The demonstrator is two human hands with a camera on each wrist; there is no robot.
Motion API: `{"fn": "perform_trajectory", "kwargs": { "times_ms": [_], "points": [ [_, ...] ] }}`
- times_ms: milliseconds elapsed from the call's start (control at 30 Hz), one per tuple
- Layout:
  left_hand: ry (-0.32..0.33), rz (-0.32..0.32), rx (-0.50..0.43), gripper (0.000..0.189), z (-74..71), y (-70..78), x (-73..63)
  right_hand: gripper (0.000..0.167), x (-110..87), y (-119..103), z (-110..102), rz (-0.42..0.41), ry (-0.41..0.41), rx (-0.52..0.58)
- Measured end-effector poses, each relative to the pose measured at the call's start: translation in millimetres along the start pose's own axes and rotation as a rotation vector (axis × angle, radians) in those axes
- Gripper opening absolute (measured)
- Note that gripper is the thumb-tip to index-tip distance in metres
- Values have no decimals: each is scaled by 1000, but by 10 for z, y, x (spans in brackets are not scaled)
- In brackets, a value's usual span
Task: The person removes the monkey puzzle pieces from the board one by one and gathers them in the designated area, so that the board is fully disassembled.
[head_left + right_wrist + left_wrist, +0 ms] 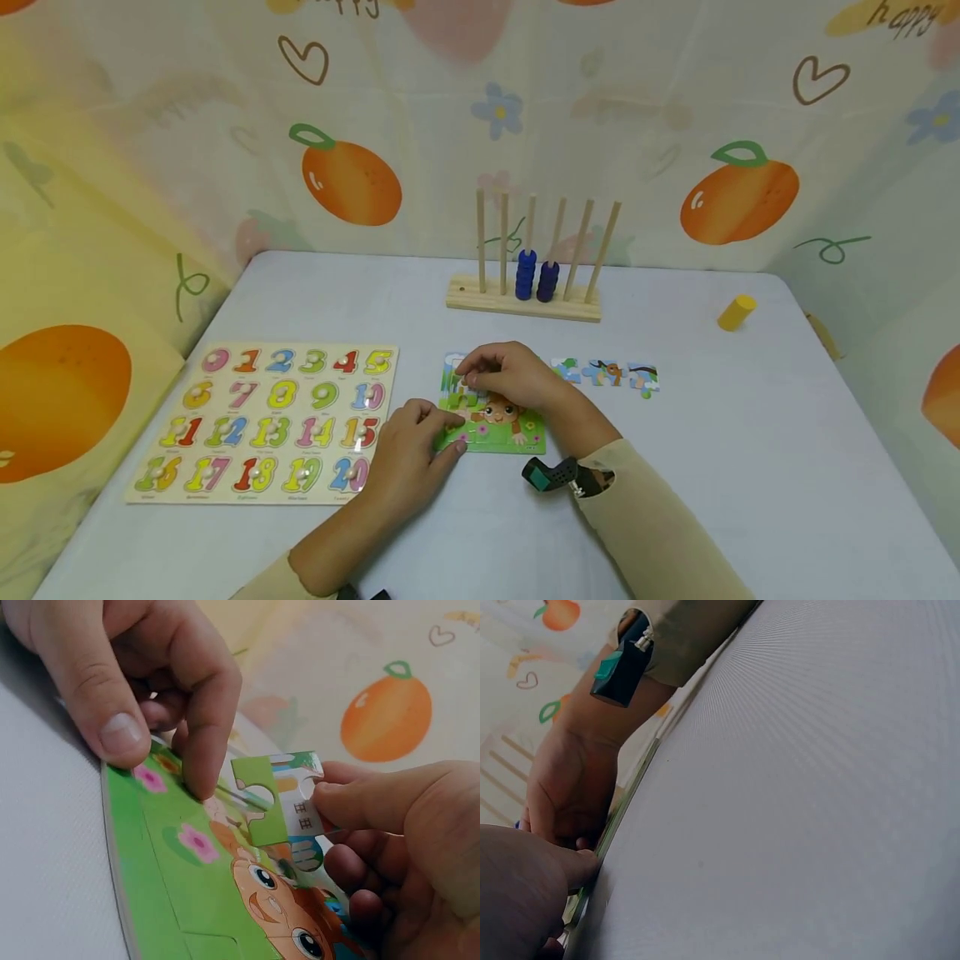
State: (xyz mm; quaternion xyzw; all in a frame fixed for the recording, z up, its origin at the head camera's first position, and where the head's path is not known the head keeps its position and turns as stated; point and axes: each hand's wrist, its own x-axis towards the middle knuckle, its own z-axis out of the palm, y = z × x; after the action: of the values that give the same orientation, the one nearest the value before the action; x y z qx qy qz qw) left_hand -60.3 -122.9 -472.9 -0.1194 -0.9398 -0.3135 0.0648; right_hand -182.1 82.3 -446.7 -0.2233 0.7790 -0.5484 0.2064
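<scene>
A small jigsaw board [517, 440] with a green border and a brown cartoon animal lies on the table. My right hand [517, 379] pinches a jigsaw piece [300, 817] between thumb and fingers, tilted just above the picture. The piece is green on one side, with a white house-like print on the other. At the board's lower left, my left hand [408, 454] rests on it, with its thumb by the near edge and a fingertip touching the surface. Three loose jigsaw pieces [606, 372] lie in a row right of the board.
To the left lies a cream number board [302, 379] with knobbed numerals. A wooden peg stand [525, 309] with blue and dark purple beads on two of its rods stands behind. Farther right is a yellow cylinder [737, 312]. A printed cloth hangs along the table's back edge.
</scene>
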Motion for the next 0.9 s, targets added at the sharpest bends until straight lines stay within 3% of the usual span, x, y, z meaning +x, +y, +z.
{"fn": "perform_trajectory", "kwargs": {
  "times_ms": [233, 400, 633, 900],
  "points": [
    [-17, -22, -5, 26, -7, -3, 2, 16, 43, -30, -106, 16, -6, -69],
    [-3, -3, -6, 25, -4, -8, 4, 16, 9, -70, -231, 35, -11, -44],
    [17, 19, 1, 25, 0, -5, 8, 17, -104, -66, -418, 58, -22, 47],
    [0, -8, -5, 25, -13, 5, -1, 16, -321, -51, -622, 77, -73, -29]
  ]
}}
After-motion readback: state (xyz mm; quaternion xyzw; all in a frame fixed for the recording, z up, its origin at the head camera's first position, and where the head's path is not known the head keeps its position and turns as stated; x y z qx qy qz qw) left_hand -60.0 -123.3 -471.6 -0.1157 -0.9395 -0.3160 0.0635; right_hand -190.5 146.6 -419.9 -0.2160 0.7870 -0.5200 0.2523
